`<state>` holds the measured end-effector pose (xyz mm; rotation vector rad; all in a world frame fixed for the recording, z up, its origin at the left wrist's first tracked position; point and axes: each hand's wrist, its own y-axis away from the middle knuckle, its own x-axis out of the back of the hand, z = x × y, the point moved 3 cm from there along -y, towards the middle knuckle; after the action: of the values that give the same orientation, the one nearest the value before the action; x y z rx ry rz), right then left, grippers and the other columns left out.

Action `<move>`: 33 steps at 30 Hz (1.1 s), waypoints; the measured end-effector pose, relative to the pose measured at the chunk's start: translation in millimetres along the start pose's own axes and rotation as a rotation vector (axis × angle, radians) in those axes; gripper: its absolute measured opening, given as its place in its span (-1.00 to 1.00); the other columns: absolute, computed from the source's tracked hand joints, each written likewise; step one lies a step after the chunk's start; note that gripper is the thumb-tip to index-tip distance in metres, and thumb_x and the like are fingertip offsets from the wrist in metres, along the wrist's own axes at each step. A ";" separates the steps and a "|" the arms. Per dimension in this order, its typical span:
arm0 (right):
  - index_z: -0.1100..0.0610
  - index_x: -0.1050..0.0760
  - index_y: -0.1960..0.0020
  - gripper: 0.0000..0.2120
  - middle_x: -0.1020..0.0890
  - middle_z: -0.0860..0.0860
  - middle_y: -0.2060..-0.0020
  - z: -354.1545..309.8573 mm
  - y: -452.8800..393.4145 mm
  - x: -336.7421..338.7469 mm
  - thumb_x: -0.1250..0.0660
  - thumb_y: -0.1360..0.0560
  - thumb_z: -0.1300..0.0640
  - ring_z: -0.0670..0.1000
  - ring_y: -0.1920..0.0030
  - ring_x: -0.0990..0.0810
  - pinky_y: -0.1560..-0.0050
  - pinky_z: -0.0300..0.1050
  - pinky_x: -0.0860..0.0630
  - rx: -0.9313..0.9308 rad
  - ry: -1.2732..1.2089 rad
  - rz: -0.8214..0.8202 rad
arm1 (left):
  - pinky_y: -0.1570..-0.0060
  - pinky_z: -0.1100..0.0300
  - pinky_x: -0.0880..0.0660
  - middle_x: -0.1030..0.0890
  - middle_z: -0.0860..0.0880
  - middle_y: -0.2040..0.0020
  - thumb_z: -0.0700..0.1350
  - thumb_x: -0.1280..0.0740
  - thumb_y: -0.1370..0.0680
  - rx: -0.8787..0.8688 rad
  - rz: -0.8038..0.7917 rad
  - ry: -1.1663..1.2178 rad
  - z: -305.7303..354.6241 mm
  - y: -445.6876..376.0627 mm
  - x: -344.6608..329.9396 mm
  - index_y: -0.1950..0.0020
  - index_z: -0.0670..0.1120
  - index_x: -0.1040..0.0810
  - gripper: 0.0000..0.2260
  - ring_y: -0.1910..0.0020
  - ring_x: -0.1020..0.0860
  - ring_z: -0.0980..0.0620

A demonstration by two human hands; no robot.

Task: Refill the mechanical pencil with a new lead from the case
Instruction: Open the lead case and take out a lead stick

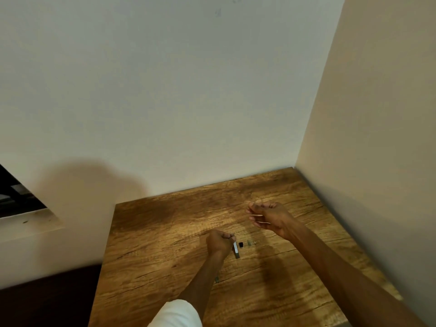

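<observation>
Wooden table (165,244) in wall corner. Left hand (220,241) clamped on flat grey lead case (236,250), end-down on table; contents not visible. Black cap (241,244) and two small parts just right. Right hand (269,217) raised, fingers curled; lead pinch indiscernible. Pencil indistinct.

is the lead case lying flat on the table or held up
Held up: the left hand grips the lead case, tilted, its lower end at the table. Open or shut: cannot tell.
</observation>
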<state>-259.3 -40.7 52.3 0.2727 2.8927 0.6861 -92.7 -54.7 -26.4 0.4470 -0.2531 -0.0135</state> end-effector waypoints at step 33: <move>0.30 -0.61 -0.07 -0.79 -0.69 0.12 0.09 3.8 -11.6 -4.7 -0.39 -0.51 0.18 0.00 0.21 -0.63 0.15 -0.15 -0.56 -0.031 -0.022 -0.019 | 0.07 0.06 -0.54 -0.67 -0.27 0.06 -0.21 -0.47 -0.46 -0.022 0.154 -0.215 8.4 9.2 -4.1 0.28 -0.20 -0.50 -0.80 0.03 -0.64 -0.16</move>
<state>-255.6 -50.3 44.1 0.2469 2.8574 0.7191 -99.2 -49.6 -16.1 0.4032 -0.4982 0.0861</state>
